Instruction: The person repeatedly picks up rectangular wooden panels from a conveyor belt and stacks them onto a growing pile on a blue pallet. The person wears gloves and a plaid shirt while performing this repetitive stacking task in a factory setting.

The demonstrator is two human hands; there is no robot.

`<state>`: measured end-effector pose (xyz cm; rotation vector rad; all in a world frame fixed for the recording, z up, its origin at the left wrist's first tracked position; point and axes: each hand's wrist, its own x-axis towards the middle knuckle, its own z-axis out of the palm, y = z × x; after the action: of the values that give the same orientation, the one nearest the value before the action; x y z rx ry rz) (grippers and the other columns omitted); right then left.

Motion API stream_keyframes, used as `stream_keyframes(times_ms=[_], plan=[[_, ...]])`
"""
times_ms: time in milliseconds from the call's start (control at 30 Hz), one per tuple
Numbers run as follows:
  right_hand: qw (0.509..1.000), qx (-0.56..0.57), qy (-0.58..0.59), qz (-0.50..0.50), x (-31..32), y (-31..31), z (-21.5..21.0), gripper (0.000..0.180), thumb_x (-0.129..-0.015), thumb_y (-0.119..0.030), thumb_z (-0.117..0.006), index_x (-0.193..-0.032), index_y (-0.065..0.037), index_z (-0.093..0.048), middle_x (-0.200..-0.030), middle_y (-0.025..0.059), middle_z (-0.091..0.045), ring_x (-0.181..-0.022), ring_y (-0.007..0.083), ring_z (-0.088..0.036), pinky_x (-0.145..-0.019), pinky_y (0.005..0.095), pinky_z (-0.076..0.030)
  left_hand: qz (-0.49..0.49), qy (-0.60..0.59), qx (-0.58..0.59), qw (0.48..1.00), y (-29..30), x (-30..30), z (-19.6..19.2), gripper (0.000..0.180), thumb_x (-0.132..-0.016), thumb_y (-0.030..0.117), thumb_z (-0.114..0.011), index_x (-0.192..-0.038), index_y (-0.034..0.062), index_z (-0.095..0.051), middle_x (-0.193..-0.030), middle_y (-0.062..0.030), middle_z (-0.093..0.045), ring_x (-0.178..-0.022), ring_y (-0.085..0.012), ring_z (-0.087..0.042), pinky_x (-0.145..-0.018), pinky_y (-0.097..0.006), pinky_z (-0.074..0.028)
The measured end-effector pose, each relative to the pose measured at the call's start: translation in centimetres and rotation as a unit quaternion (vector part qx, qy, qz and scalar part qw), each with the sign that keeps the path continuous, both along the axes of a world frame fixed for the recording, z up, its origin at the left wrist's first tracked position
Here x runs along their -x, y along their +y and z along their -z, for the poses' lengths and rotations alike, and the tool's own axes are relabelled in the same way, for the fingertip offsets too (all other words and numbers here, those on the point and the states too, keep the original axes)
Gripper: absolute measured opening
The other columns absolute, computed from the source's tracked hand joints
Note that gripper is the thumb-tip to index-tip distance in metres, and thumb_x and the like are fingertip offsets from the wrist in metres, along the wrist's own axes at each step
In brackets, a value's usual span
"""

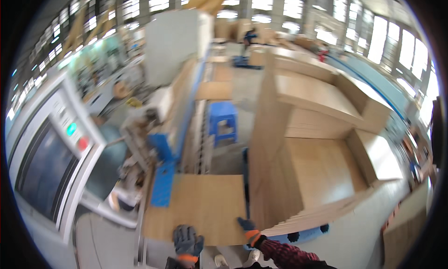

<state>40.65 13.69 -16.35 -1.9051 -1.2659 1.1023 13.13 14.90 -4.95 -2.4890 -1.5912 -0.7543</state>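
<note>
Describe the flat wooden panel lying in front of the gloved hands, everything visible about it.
The wooden panel is a flat, rectangular, light-brown board that looks like plywood or laminated sheet. It lies level on the machine table, its far-left corner beside a blue guide block. The gloved left hand rests at its near edge; the gloved right hand is at its near-right corner, though blur hides the exact grip. On its right stands a tall stack of similar boards.
</note>
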Motion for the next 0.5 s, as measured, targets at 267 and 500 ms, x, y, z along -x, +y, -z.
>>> stream_keyframes(times_ms=[267, 500], plan=[[0.979, -0.132, -0.088, 0.132, 1.1, 5.5, -10.6, 0.050, -0.084, -0.035, -0.052, -0.119, 0.001, -0.047, -0.113, 0.0197, -0.054, -0.105, 0.0314, -0.052, -0.089, 0.0356, -0.040, -0.029, 0.013, 0.008, 0.999, 8.5, -2.6, 3.2, 0.044, -0.075, 0.031, -0.049, -0.102, -0.0031, -0.052, -0.114, -0.0208, -0.047, -0.112, -0.0377, -0.040, -0.100, -0.048, -0.025], [0.931, -0.355, 0.082, 0.029, -10.3, -8.6, -30.0, 0.035, -0.087, -0.021, -0.052, -0.112, 0.003, -0.053, -0.113, 0.0129, -0.056, -0.102, 0.0203, -0.053, -0.089, 0.0324, -0.040, -0.040, 0.049, -0.015, 0.998, 16.0, -5.5, 3.7, 0.047, -0.079, 0.035, -0.047, -0.107, -0.0033, -0.051, -0.115, -0.0217, -0.046, -0.113, -0.0381, -0.039, -0.101, -0.048, -0.023]])
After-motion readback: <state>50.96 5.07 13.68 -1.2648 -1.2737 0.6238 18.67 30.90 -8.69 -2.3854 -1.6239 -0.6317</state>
